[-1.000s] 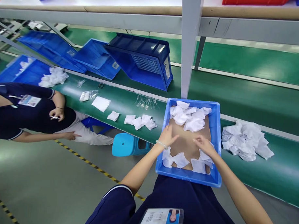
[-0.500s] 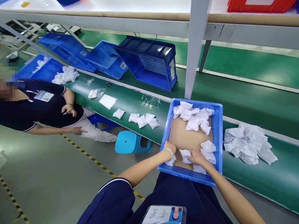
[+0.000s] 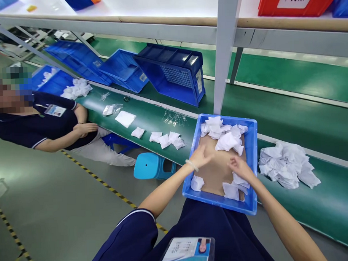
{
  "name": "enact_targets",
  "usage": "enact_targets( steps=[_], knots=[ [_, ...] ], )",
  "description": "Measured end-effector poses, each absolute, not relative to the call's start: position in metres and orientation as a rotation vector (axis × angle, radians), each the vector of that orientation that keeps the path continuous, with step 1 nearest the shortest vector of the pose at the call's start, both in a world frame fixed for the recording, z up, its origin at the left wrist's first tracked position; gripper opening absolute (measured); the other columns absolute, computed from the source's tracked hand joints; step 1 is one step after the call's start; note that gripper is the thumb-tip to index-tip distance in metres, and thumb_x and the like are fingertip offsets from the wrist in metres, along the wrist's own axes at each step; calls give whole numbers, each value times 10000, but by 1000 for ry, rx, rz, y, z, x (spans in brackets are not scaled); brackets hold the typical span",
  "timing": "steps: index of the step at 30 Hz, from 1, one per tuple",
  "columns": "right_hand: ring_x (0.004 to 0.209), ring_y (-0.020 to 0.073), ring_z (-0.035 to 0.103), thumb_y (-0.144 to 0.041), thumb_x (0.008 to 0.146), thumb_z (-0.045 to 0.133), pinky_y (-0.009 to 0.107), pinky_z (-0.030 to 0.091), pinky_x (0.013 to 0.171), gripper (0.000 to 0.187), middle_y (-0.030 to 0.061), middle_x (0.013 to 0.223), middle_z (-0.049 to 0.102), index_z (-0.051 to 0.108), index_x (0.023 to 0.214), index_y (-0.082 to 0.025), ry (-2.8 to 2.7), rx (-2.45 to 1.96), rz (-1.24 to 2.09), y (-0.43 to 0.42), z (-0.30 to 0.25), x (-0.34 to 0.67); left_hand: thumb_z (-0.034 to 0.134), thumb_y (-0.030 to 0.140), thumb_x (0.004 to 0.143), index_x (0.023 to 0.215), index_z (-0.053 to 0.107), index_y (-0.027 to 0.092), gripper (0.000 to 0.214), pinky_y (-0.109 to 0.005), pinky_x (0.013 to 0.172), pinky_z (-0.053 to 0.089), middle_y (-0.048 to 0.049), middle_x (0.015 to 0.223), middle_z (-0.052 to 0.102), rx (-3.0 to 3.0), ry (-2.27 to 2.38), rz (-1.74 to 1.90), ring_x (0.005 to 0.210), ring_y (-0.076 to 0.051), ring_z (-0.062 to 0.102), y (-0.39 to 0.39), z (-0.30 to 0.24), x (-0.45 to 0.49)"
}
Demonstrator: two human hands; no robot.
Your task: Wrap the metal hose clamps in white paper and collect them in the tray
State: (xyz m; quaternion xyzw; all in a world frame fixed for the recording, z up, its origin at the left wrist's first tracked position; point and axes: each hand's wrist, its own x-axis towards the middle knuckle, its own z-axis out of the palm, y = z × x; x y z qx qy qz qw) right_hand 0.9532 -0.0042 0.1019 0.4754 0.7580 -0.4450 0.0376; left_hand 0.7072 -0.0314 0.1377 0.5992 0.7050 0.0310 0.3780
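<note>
A shallow blue tray (image 3: 252, 158) rests partly on my lap and partly on the green belt. Brown cardboard (image 3: 217, 171) lines its floor. White pouches (image 3: 225, 136) are heaped at its far end, and a few more lie along the near edge (image 3: 230, 190). My left hand (image 3: 200, 157) lies over the cardboard at the tray's left side with fingers stretched out. My right hand (image 3: 240, 167) hovers over the cardboard's right part, fingers spread, just above a near-side pouch. Neither hand holds anything.
A pile of white pouches (image 3: 288, 164) lies on the green belt (image 3: 322, 201) right of the tray. More pouches (image 3: 167, 140) lie left of it. Tilted blue crates (image 3: 172, 71) stand behind. A seated co-worker (image 3: 45, 125) is at left, with a blue stool (image 3: 152, 165) nearby.
Both my hands moved from the tray's near edge up over the bare cardboard and spread out. Pouches at the near edge were shifted. The co-worker drew an arm in.
</note>
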Motion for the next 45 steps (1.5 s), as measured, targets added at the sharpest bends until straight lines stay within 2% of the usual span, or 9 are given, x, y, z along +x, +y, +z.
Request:
enact_targets(
  steps=[3,11,16,20,27,32,37,41,45],
  knots=[
    [967,262,630,-195,754,603,413,441,909,315,125,990,687,609,1068,-177,2335,1303,-1192,-54,97,960,848,310,512,1182,556,119,756,-509,939,454,-226,1240,546,1470,1724,-220,1164,-424,533,-87,118,728],
    [1048,331,586,-90,643,638,461,361,973,370,188,987,689,661,1011,-121,2394,1035,-913,-86,88,958,810,174,435,945,640,99,543,-450,918,460,-198,1161,595,1423,1577,-392,1068,-370,586,-108,91,730],
    [864,257,636,-305,748,639,366,435,838,214,93,834,701,659,900,-155,2468,1044,-969,-49,110,950,690,392,694,831,649,142,288,-294,726,505,-40,818,659,1356,1537,-71,780,-193,639,-50,97,708],
    [933,162,621,-387,944,373,279,451,817,376,39,1056,672,510,1249,-216,2534,1213,-981,-20,126,955,461,472,888,1293,456,132,528,-318,852,490,-148,1240,558,1313,1691,295,990,-192,617,-22,105,700],
    [1320,437,362,-191,741,667,559,312,1036,659,237,1455,389,464,1366,-147,2411,1422,-689,-40,102,986,509,481,850,1431,195,92,766,-510,1086,306,-247,1439,290,1432,1799,210,1351,-369,338,-77,113,769],
    [1231,379,483,-55,840,439,527,403,955,444,213,1463,393,586,1237,-191,2371,1442,-585,-66,83,983,747,427,613,1206,518,132,701,-438,956,455,-180,1243,532,1468,1507,-138,1125,-368,564,-127,87,839],
    [1024,270,603,-176,882,472,379,483,820,395,155,1351,493,545,1259,-267,2386,1542,-556,-40,112,966,652,326,725,1232,504,81,583,-446,948,448,-229,1214,578,1469,1481,-244,1138,-373,571,-130,58,858],
    [1189,226,506,-411,865,561,324,425,964,677,76,1511,300,254,1461,-321,2526,1720,-593,0,141,984,598,206,742,1150,555,110,422,-419,917,445,-194,1121,647,1431,1498,-215,1084,-334,610,-124,42,855],
    [1251,271,429,-331,913,485,412,345,1045,477,149,1350,486,426,1359,-171,2366,2100,-594,29,134,1057,605,131,694,863,606,148,171,-349,851,454,-107,927,686,1296,1538,-132,979,-264,635,-124,33,851]
  ],
)
